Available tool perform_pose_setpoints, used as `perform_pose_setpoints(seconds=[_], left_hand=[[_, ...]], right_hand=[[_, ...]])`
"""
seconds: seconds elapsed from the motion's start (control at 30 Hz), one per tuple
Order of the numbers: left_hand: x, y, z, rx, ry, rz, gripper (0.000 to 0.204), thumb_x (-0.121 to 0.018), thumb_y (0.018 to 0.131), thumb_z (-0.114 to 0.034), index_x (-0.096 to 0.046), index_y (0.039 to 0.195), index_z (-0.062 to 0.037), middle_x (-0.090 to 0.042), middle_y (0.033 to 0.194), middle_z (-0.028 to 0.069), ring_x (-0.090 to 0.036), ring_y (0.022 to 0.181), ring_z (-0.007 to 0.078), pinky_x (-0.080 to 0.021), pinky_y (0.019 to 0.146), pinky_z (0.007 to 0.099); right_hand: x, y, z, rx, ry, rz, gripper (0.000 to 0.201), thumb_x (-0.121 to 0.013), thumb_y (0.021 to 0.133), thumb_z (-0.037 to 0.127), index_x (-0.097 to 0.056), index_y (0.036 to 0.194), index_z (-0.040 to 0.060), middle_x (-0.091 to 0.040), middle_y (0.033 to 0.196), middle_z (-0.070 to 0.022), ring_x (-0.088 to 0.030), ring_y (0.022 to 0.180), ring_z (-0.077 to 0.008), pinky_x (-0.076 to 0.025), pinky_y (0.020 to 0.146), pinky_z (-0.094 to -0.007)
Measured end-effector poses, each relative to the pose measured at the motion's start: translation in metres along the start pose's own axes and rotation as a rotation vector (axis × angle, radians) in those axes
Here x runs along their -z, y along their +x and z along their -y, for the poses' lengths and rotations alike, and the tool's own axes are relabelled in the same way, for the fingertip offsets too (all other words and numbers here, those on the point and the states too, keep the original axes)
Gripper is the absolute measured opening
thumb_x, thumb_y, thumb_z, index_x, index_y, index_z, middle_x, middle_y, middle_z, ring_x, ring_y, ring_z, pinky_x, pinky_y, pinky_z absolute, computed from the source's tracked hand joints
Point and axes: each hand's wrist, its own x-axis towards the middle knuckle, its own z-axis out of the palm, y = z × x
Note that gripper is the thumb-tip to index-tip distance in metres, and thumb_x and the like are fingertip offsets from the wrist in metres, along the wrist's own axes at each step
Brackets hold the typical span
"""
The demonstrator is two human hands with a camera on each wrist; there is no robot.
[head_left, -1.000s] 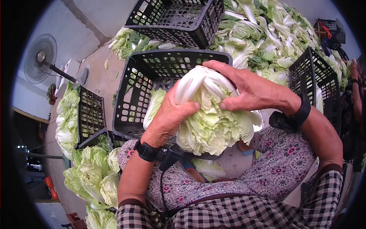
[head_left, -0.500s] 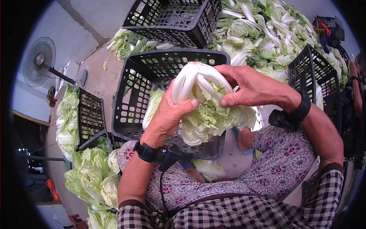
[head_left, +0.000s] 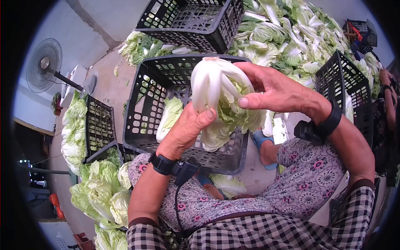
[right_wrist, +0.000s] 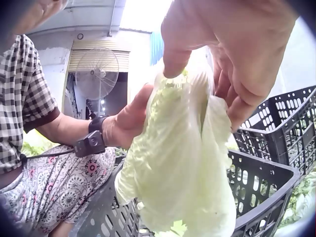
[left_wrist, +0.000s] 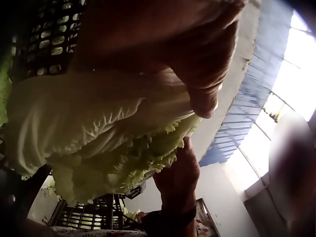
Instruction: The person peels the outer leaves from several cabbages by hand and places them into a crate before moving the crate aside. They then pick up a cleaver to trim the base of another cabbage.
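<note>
Both hands hold a napa cabbage (head_left: 212, 85) over the near side of a black plastic crate (head_left: 135, 125). Its white stem end points up and away, and its frilly pale green leaves hang down. The left hand (head_left: 183, 129) grips it from the left, thumb lying across the white ribs. On the right side, the right hand (head_left: 277, 89) holds it with the thumb in front and the fingers behind. In the right wrist view the cabbage (right_wrist: 182, 148) hangs below the right hand (right_wrist: 232, 44). Another cabbage (head_left: 170, 116) lies inside the crate at its left.
Behind stands a second black crate (head_left: 216, 35), beside a large heap of cabbage leaves (head_left: 291, 41). Whole cabbages (head_left: 100, 187) are piled at the left by a smaller crate (head_left: 100, 125). A crate (head_left: 346, 83) stands at the right. A fan (head_left: 44, 64) is at far left.
The cabbage has been tilted and turned, so more of its white stem side shows and its leafy end has swung away from the lap. Both hands keep hold of it.
</note>
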Motion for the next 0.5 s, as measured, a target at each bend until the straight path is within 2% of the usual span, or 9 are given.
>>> perform_pose_setpoints(seconds=[0.07, 0.17, 0.27, 0.37, 0.5], left_hand=[[-0.0037, -0.0008, -0.0011, 0.006, 0.019, -0.005, 0.083, -0.066, 0.076, -0.052, -0.037, 0.129, 0.0029, -0.051, 0.119, 0.0116, -0.049, 0.111, 0.0189, -0.041, 0.093, 0.0318], [-0.0040, -0.0003, 0.0016, 0.013, 0.032, -0.022, 0.076, -0.063, 0.080, -0.049, -0.038, 0.129, 0.0021, -0.051, 0.117, 0.0105, -0.049, 0.108, 0.0172, -0.041, 0.091, 0.0305], [-0.0042, -0.0004, 0.0014, -0.056, 0.214, -0.047, 0.066, -0.060, 0.084, -0.045, -0.040, 0.128, 0.0006, -0.051, 0.117, 0.0090, -0.050, 0.106, 0.0145, -0.042, 0.089, 0.0286], [0.0011, -0.0006, 0.0026, -0.090, 0.354, -0.059, 0.060, -0.060, 0.085, -0.042, -0.043, 0.126, -0.0003, -0.052, 0.115, 0.0074, -0.051, 0.102, 0.0134, -0.042, 0.087, 0.0271], [-0.0033, -0.0042, -0.0039, -0.026, 0.221, -0.046, 0.059, -0.066, 0.082, -0.037, -0.045, 0.123, 0.0005, -0.055, 0.111, 0.0074, -0.053, 0.101, 0.0144, -0.043, 0.087, 0.0277]], right_hand=[[0.0021, -0.0019, -0.0011, 0.029, -0.144, 0.006, 0.070, -0.068, 0.078, 0.038, -0.039, 0.128, -0.0008, -0.056, 0.114, -0.0165, -0.054, 0.106, -0.0243, -0.042, 0.092, -0.0337], [0.0065, -0.0062, -0.0026, -0.038, -0.319, 0.057, 0.059, -0.067, 0.078, 0.032, -0.045, 0.122, -0.0011, -0.060, 0.105, -0.0163, -0.058, 0.098, -0.0234, -0.045, 0.086, -0.0326], [0.0059, -0.0055, 0.0063, -0.158, -0.291, -0.006, 0.046, -0.064, 0.076, 0.021, -0.052, 0.114, -0.0012, -0.063, 0.094, -0.0158, -0.061, 0.089, -0.0219, -0.047, 0.080, -0.0321], [0.0060, -0.0023, 0.0015, -0.043, -0.358, -0.194, 0.037, -0.061, 0.073, 0.012, -0.056, 0.107, -0.0013, -0.064, 0.088, -0.0143, -0.063, 0.083, -0.0213, -0.048, 0.076, -0.0310], [0.0032, -0.0029, 0.0056, -0.001, -0.350, -0.245, 0.034, -0.061, 0.073, 0.009, -0.057, 0.105, -0.0011, -0.064, 0.088, -0.0153, -0.063, 0.081, -0.0211, -0.049, 0.075, -0.0304]])
